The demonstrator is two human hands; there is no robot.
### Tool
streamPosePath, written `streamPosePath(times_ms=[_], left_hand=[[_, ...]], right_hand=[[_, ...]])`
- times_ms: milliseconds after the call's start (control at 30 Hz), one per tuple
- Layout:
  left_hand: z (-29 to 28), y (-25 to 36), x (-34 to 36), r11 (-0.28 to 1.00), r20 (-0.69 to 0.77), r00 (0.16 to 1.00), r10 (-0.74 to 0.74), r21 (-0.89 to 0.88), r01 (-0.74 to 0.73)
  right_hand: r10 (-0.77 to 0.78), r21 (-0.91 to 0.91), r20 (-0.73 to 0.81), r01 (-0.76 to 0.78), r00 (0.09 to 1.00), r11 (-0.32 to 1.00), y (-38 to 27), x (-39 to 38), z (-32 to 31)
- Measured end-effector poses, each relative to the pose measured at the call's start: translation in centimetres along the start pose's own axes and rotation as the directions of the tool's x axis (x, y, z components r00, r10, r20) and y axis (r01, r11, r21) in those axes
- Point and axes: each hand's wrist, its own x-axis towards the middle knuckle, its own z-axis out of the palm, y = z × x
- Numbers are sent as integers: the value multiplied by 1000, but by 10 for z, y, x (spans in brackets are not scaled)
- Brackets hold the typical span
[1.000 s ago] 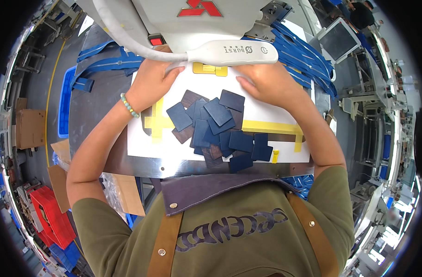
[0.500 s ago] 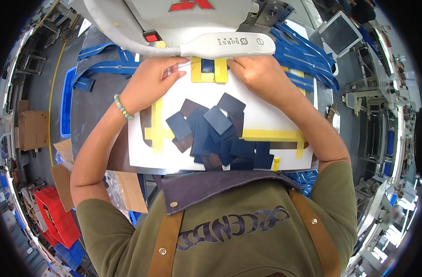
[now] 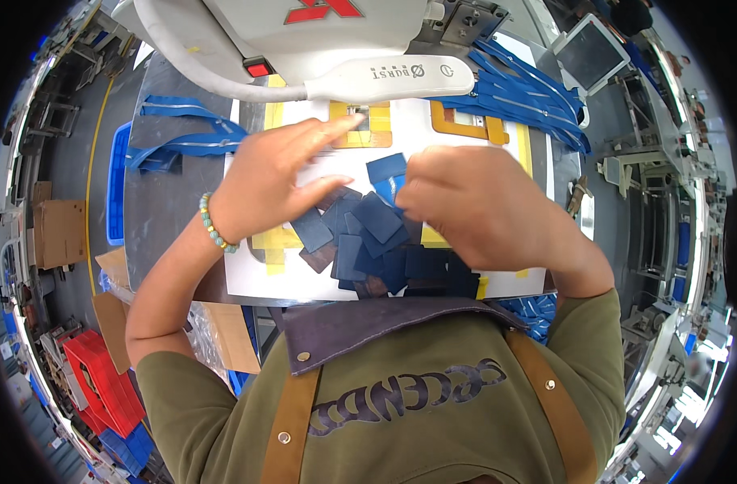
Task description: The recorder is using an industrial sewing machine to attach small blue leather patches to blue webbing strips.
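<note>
My right hand (image 3: 477, 206) is closed in a pinch on a bright blue zipper strip (image 3: 387, 189), with a dark blue patch (image 3: 386, 168) at its end. Most of the strip is hidden behind the fingers. Fingers stretched and apart, my left hand (image 3: 272, 177) holds nothing; its index finger reaches over a yellow-edged frame (image 3: 380, 139) under the machine. Below both hands, a loose pile of dark blue square patches (image 3: 376, 230) lies on a white sheet (image 3: 260, 278) marked with yellow tape.
The white machine head (image 3: 385, 78) overhangs the far side. An orange-yellow frame (image 3: 465, 129) lies right of the machine's work spot. Blue zipper strips lie at the far left (image 3: 183, 145) and far right (image 3: 522, 105). A blue bin (image 3: 118, 194) stands beyond the table's left edge.
My right hand has come nearer, bringing the zipper strip with its patch out of the yellow frame. My left hand has moved right and nearer, its fingers spreading.
</note>
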Motion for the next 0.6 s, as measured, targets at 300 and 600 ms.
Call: streamPosePath(times_ms=[300,600], left_hand=[[26,8,20,560,276,892,-357,-701,441],[35,2,18,349,300,819,-489,-794,499]], right_hand=[[506,642,140,-467,851,608,83,-9,17],[495,702,192,-471,848,535,89,-7,32]])
